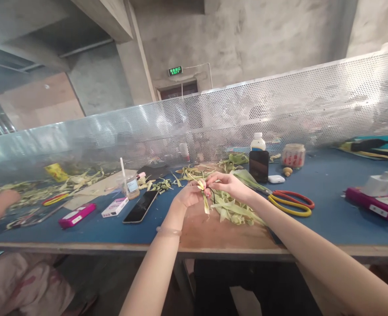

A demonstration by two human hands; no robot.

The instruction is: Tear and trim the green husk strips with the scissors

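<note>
Pinching one husk piece (206,205), left hand (191,194), right hand (227,184), grip unclear, two purple boxes (77,215)

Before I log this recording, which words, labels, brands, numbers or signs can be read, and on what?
"安全出口 EXIT": green sign.
Too small or blurred to read: markings on the cup, jar, white bottle, small box, left magenta device, right magenta device.

Black phone (141,206) beside white box (115,207) (exit sign (175,70) lit).
</note>
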